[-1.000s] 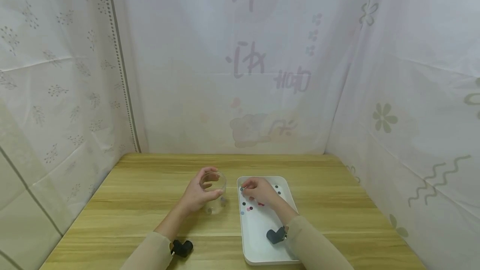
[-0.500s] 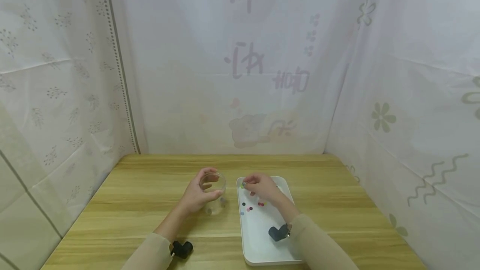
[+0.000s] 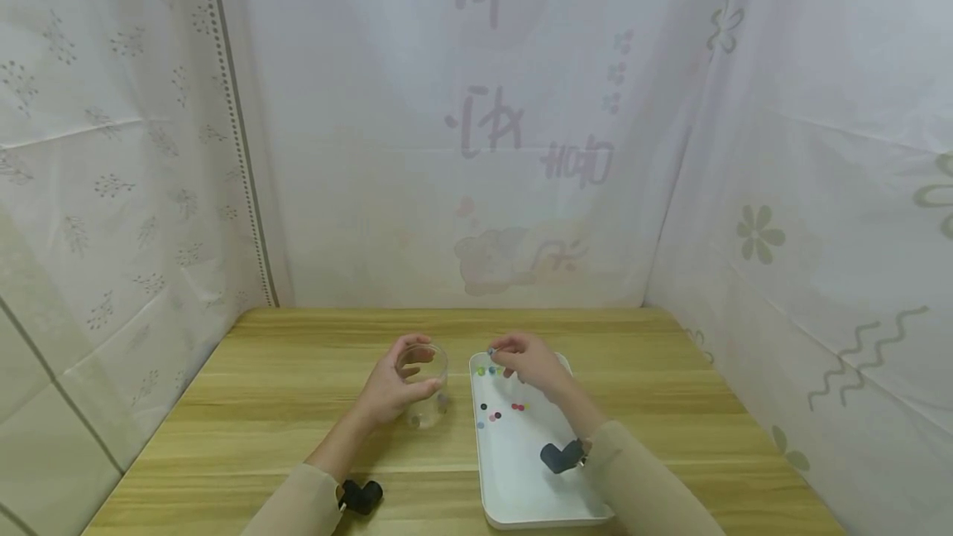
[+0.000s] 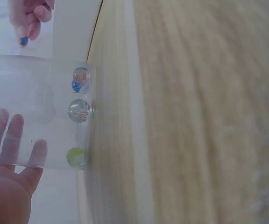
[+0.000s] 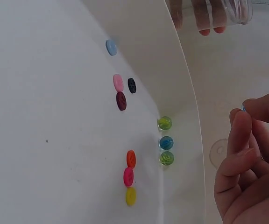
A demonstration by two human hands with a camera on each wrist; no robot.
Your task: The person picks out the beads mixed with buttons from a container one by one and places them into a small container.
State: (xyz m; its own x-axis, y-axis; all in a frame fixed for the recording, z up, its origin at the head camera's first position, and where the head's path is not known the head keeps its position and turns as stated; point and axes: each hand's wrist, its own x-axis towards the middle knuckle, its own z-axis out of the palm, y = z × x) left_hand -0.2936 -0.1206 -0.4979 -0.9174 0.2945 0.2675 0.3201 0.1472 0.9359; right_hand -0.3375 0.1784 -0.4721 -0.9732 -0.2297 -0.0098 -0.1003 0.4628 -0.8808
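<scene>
My left hand (image 3: 392,381) grips a clear plastic cup (image 4: 31,88) that stands on the wooden table, left of a white tray. Several glass marbles (image 4: 79,111) lie at the bottom of it. Over the tray's far left corner, my right hand (image 3: 530,361) pinches a blue marble (image 4: 23,41) between thumb and index finger; only a sliver shows in the right wrist view. Below that hand, a blue marble (image 5: 166,142) lies between a green marble (image 5: 165,122) and another green marble (image 5: 166,158) along the tray wall.
The white tray (image 3: 521,478) has a raised rim. Loose buttons lie in it, among them a light blue button (image 5: 111,47), a pink button (image 5: 118,82) and a yellow button (image 5: 130,196). Patterned curtains (image 3: 357,147) surround the wooden table (image 3: 298,337).
My right hand has picked the blue marble from among those at the tray's far left and lifted it up and slightly right. The left hand and cup have stayed in place.
</scene>
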